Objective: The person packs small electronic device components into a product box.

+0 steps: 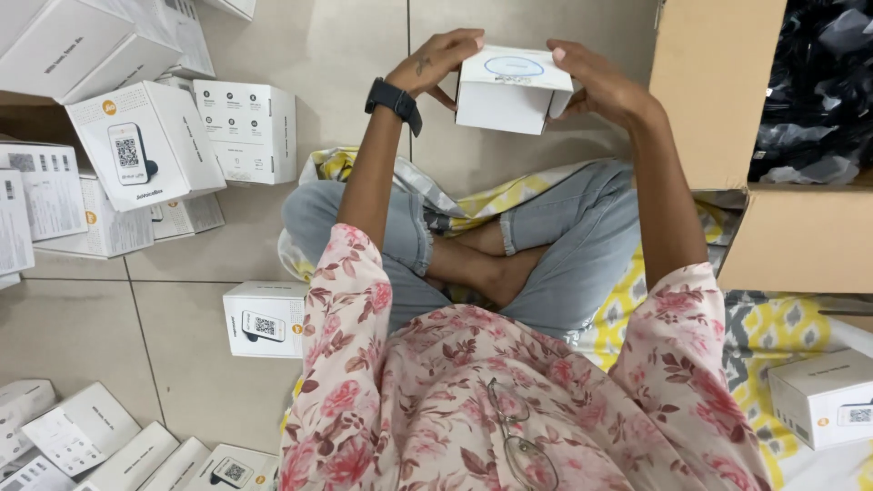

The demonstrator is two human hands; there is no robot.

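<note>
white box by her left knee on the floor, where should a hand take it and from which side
The white box lies flat on the tile floor, its broad printed face up, nothing stacked on it. Best to come from above and pinch across its two opposite side walls, probably the shorter span. Both hands, left hand and right hand, currently hold another small box.

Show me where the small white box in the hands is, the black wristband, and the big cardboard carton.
small white box (503,107): head view, front face.
black wristband (394,98): head view, band on left wrist.
cardboard carton (714,91): head view, open flap.
</note>
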